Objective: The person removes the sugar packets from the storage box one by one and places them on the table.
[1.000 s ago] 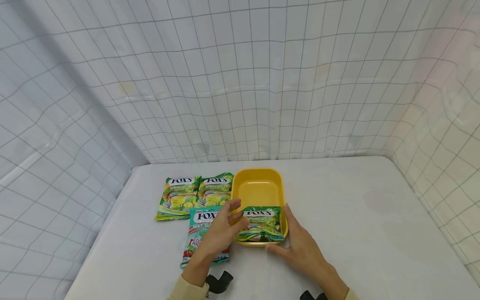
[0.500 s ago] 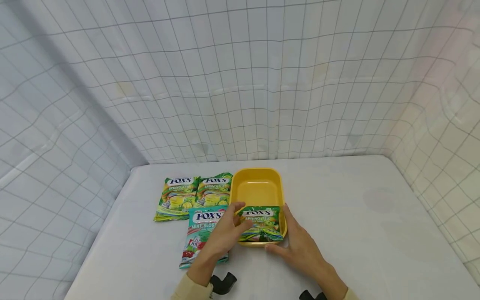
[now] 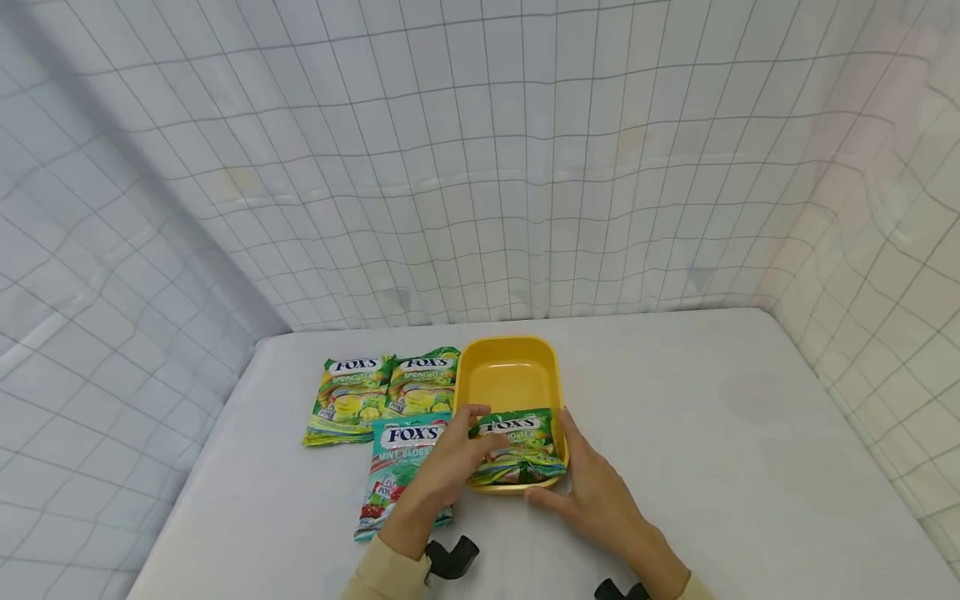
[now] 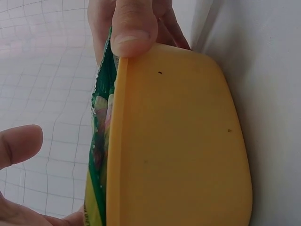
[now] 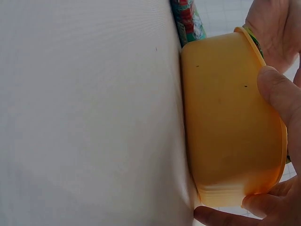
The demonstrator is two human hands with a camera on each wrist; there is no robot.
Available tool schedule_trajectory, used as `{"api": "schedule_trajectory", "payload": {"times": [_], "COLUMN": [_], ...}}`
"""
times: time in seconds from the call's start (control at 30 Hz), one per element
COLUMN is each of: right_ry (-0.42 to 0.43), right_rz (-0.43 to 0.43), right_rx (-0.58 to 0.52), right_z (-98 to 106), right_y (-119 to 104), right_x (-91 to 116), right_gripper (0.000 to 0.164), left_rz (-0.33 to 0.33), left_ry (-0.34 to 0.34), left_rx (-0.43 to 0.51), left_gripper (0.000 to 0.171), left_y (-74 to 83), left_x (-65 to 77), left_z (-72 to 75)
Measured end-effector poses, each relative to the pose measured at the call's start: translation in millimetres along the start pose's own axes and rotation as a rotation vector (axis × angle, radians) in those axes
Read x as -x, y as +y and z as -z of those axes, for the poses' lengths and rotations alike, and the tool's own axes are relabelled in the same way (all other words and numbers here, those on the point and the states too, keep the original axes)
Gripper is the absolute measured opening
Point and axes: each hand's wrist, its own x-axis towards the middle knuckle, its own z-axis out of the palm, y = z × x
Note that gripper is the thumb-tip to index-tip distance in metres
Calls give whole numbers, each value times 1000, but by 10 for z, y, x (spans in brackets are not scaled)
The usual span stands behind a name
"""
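Note:
A yellow plastic tray (image 3: 506, 379) stands on the white table, with a green Fox's Spring Tea candy bag (image 3: 525, 467) in its near half. My right hand (image 3: 607, 504) grips the tray's near right corner, the thumb at the front rim and the fingers along the right side. At the tray's left side, my left hand (image 3: 450, 458) reaches over the rim to the candy bag. Its thumb (image 4: 21, 143) lies over the bag in the head view but stands apart from it in the left wrist view. Its other fingers are partly hidden.
Left of the tray lie two more Spring Tea bags, one farther left (image 3: 348, 404) and one beside the tray (image 3: 422, 392). A teal Mint Blossom bag (image 3: 393, 479) lies partly under the left forearm. White gridded sheets (image 3: 480, 208) surround the table (image 3: 712, 433).
My left hand has moved slightly right, its thumb farther over the green candy bag, whose left side has shifted a little. My right hand stays at the tray's corner. The view has drifted slightly.

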Motion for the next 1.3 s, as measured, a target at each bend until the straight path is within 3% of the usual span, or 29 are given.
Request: {"api": "schedule_trajectory", "payload": {"times": [0.2,0.77,1.03,1.17,1.3], "right_ry": [-6,-5,27,28,26], "right_rz": [-5,3,51,50,51], "right_rx": [8,11,28,28,25], "right_z": [4,-1,-11,-10,1], "right_y": [-13,-26,-19,-13,-9], "right_x": [-1,7,10,12,11], "right_gripper": [122,121,120,120,120], "left_rz": [24,-16,-35,-59,-70], "left_ry": [-7,39,82,72,55], "left_rx": [57,224,310,367,363], "left_gripper": [60,73,82,82,77], "left_y": [-22,-33,-25,-34,-42], "left_x": [-27,-13,-39,-47,-67], "left_z": [3,-62,-77,-83,-92]}}
